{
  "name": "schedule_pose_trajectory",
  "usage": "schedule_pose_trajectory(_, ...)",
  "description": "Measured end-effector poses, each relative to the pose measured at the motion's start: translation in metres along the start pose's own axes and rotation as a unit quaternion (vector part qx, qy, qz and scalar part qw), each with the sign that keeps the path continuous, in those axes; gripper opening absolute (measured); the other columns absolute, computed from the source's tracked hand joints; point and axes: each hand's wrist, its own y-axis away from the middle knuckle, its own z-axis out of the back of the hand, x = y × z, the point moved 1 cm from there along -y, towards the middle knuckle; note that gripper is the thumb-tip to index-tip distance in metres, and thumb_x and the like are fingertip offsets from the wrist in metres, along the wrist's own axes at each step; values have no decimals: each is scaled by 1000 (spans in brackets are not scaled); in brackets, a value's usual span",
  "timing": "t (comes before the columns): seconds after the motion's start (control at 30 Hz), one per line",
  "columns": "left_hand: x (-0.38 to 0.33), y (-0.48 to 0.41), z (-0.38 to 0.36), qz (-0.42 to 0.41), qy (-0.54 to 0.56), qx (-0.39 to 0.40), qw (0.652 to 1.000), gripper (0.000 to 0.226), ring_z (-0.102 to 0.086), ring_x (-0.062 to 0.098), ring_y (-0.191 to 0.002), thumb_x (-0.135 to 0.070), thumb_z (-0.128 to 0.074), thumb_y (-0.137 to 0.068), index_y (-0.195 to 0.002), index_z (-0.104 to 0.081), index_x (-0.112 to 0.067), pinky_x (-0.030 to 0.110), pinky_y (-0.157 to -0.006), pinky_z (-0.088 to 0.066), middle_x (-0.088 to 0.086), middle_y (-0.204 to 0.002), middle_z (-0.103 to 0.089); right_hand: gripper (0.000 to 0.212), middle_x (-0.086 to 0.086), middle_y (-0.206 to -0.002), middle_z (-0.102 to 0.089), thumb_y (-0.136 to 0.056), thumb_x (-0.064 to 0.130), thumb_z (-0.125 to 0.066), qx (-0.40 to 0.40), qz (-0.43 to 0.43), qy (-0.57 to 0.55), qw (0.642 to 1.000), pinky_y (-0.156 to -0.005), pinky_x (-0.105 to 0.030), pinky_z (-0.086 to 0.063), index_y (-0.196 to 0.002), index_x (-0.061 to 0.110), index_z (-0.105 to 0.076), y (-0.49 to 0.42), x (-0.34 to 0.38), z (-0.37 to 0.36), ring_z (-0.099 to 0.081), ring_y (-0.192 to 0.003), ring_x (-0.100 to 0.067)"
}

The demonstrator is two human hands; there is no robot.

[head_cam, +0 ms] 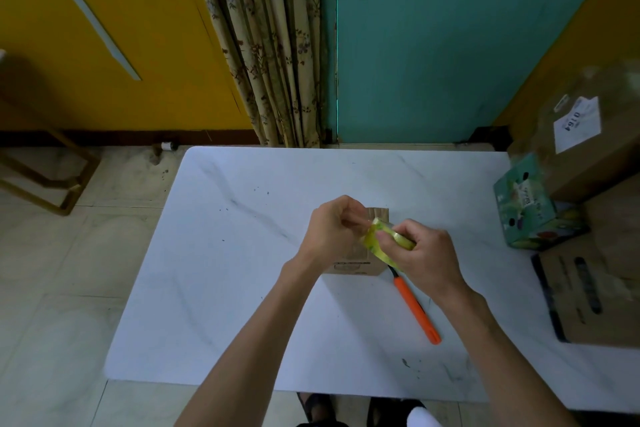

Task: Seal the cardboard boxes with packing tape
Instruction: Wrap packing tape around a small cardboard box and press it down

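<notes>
Yellow-green tape roll (372, 240) sits in the right hand (424, 255), fingers curled round its rim, roll tilted on edge. Left hand (332, 229) is just beside it, touching or nearly so, w/ thumb & fingertips pinched together at the roll's left side. It seems to be gripping the loose tape end, tho the strip itself is too clear & blurred to see. Both hands hover mid-table.

Directly under & between them: a small cardboard box (353, 266), brown, long axis running away from the person. Hands hide most of its top, so can't tell if flaps are shut or any tape is on it. Left hand is over the box's far-left part and the right hangs off its right edge, so a pull along the box would prob. go near-to-far.

Orange-handled cutter (417, 310) lies on the white marble-look table (225, 288), just right of the box, pointing diagonally. More cardboard boxes (588, 295) & a green printed carton (526, 208) are stacked at the table's right edge.
</notes>
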Motion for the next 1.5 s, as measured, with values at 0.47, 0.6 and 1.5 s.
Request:
schedule_pose_trajectory(0.47,-17,4,29,-15,-80,-20,996,46,-65,-8,-77,-6,-78,-86,-129,-66,-18,11,-75,-56,-6,-113,-71,64,4,-40,-25,-80,67,-61,56,61,169,982,-44,-27,-23,-48,22,-29,-30,6,8,-27,-40,-12)
schedule_pose_trajectory(0.6,-20,5,31,24,-69,-18,997,52,-70,0,-79,-5,-79,-84,-132,-63,-17,7,-71,-52,-9,-85,-78,58,10,-40,-30,-80,65,-62,55,77,181,979,-46,-24,-23,-47,29,-30,-36,13,5,-31,-41,-7)
schedule_pose_trajectory(1.5,88,-16,74,198,166,-207,944,44,-70,21,-76,-4,-85,-76,-114,-62,-8,27,-74,-55,9,-80,-72,71,-4,-49,-55,-91,66,-48,91,38,368,925,-48,-22,-30,-48,10,-55,-93,-17,-13,-53,-50,-22)
